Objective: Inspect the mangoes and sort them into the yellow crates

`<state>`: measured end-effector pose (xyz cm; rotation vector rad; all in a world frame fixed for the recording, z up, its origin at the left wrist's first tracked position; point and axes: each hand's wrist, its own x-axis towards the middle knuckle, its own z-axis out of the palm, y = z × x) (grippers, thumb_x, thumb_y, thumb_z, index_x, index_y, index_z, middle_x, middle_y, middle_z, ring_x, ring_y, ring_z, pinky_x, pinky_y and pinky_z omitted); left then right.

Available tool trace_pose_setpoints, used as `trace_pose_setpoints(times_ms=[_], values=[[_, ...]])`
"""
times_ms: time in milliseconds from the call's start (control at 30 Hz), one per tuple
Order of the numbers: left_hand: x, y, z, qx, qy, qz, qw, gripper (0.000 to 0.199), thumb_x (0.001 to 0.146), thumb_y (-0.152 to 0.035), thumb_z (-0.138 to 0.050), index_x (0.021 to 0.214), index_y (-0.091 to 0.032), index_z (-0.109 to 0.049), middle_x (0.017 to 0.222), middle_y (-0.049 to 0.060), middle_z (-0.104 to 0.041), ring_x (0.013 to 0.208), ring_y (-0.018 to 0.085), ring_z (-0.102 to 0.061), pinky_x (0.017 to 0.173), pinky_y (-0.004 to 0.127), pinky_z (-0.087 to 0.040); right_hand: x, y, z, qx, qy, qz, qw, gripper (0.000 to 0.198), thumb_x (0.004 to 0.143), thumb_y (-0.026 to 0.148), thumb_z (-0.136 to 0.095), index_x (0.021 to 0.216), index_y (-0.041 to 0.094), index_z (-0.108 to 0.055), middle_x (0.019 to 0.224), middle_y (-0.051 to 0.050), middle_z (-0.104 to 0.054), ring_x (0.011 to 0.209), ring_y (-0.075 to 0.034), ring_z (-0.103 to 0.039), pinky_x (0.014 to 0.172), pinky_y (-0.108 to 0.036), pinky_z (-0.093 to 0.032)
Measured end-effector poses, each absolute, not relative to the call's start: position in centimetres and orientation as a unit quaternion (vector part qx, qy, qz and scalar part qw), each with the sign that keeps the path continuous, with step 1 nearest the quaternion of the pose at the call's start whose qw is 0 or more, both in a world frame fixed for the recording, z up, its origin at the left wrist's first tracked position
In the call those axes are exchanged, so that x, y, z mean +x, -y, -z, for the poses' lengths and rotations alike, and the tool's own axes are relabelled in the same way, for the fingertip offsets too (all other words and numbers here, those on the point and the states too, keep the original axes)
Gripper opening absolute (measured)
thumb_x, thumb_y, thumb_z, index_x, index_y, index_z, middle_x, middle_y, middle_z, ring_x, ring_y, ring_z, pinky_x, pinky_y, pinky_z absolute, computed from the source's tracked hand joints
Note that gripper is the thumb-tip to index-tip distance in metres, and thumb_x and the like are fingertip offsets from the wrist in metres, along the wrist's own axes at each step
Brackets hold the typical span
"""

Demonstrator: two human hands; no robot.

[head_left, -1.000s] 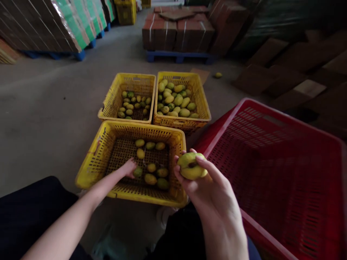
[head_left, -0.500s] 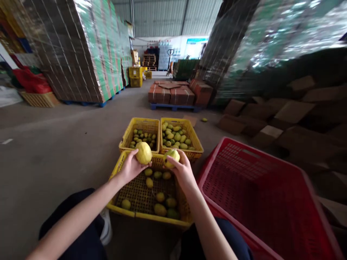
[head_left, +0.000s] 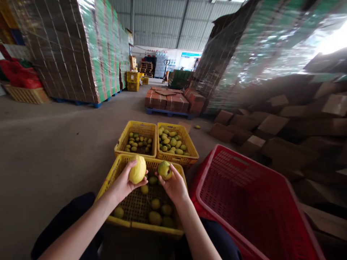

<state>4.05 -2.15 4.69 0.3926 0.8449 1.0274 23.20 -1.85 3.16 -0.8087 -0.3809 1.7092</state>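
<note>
My left hand (head_left: 124,184) is closed around a large pale-yellow lemon (head_left: 137,169), held above the left part of the near yellow crate (head_left: 130,223). In my right hand (head_left: 175,183) is a smaller, greener lemon (head_left: 165,170) with a dark blemish facing right. The two fruits are apart, side by side over the crate. Beneath them several green-yellow lemons (head_left: 155,218) lie scattered on the crate's mesh floor, some partly hidden by my hands.
Beyond stand two yellow crates of lemons, the left crate (head_left: 116,148) and the right crate (head_left: 195,157). A large red crate (head_left: 202,191) is at my right. Flattened cartons (head_left: 273,124) pile up behind it. Farther off are wrapped pallet stacks (head_left: 62,54) and a low blue pallet (head_left: 168,112).
Both hands have come lower in view, still holding their lemons. The right-hand lemon has been turned, bringing its dark blemish into view. The camera view has shifted slightly.
</note>
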Motion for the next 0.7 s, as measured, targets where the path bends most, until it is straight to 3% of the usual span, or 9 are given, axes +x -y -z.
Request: trace_pose_setpoints(times_ms=[100, 300, 467, 600, 700], values=[[4.6, 1.7, -5.3, 0.153, -0.397, -0.479, 0.768, 0.038, 0.081, -0.047, -0.068, 0.099, -0.014, -0.065, 0.079, 0.009, -0.072, 0.055, 0.013, -0.064, 0.055, 0.027, -0.061, 22.6, 1.8, -3.5, -0.345, 0.151, -0.731, 0.569, 0.018, 0.072, 0.031, -0.078, 0.080, 0.016, -0.073, 0.075, -0.004, -0.078, 0.067, -0.018, -0.075, 0.061, -0.022, -0.063], [6.1, 0.9, -5.8, 0.154, -0.406, -0.469, 0.769, 0.037, 0.085, -0.047, -0.059, 0.095, -0.012, -0.066, 0.075, 0.009, -0.071, 0.052, 0.012, -0.062, 0.053, 0.026, -0.060, 22.5, 2.2, -4.3, -0.325, 0.166, -0.744, 0.560, 0.022, 0.072, 0.031, -0.075, 0.085, 0.013, -0.072, 0.081, -0.008, -0.077, 0.072, -0.019, -0.074, 0.069, -0.027, -0.063], [7.1, 0.9, -5.5, 0.212, -0.424, -0.474, 0.742, 0.039, 0.079, -0.051, -0.064, 0.095, -0.014, -0.065, 0.080, 0.008, -0.071, 0.057, 0.013, -0.062, 0.059, 0.029, -0.061, 22.5, 2.3, -3.9, -0.328, 0.181, -0.745, 0.553, 0.026, 0.069, 0.033, -0.078, 0.085, 0.014, -0.071, 0.084, -0.008, -0.076, 0.076, -0.021, -0.072, 0.073, -0.032, -0.062], [7.3, 0.7, -5.0, 0.323, -0.482, -0.544, 0.606, 0.050, 0.065, -0.044, -0.080, 0.103, -0.018, -0.062, 0.096, 0.007, -0.071, 0.083, 0.019, -0.067, 0.074, 0.030, -0.059, 22.2, 2.8, -3.6, -0.397, 0.250, -0.619, 0.630, 0.035, 0.065, 0.034, -0.086, 0.094, 0.022, -0.070, 0.090, 0.000, -0.073, 0.082, -0.017, -0.068, 0.076, -0.029, -0.058], [7.3, 0.7, -4.9, 0.426, -0.503, -0.563, 0.499, 0.054, 0.061, -0.040, -0.084, 0.105, -0.020, -0.059, 0.102, 0.006, -0.069, 0.103, 0.024, -0.065, 0.085, 0.030, -0.055, 21.9, 3.3, -4.0, -0.453, 0.333, -0.468, 0.682, 0.050, 0.060, 0.025, -0.090, 0.105, 0.030, -0.068, 0.106, 0.004, -0.072, 0.094, -0.016, -0.066, 0.089, -0.028, -0.055]])
